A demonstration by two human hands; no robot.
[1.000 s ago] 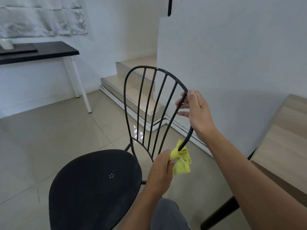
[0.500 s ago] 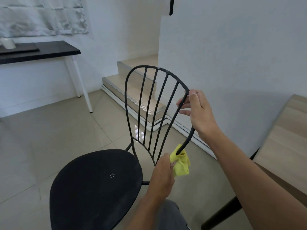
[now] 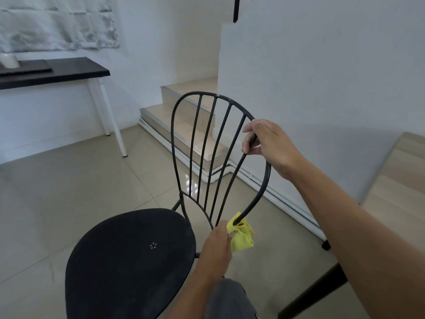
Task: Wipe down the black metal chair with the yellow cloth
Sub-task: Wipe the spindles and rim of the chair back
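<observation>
Chair (image 3: pixel 128 256) centre, seat near, backrest on its far side. Right hand (image 3: pixel 271 143) grips the backrest's right rim, high up. Left hand (image 3: pixel 217 247) is lower, at the rim's foot just right of the seat, holding the cloth (image 3: pixel 241 233) round the rod there. Steps (image 3: pixel 184 125) behind the chair. Desk (image 3: pixel 69 72) far left, cup (image 3: pixel 9 61) on its left end. Table (image 3: pixel 391 192) near right.

Glossy beige tiled floor (image 3: pixel 69 192), bearing black metal chair (image 3: pixel 128 261) at 6 o'clock, black-topped white-legged table (image 3: pixel 87 70) at 10 o'clock.
</observation>
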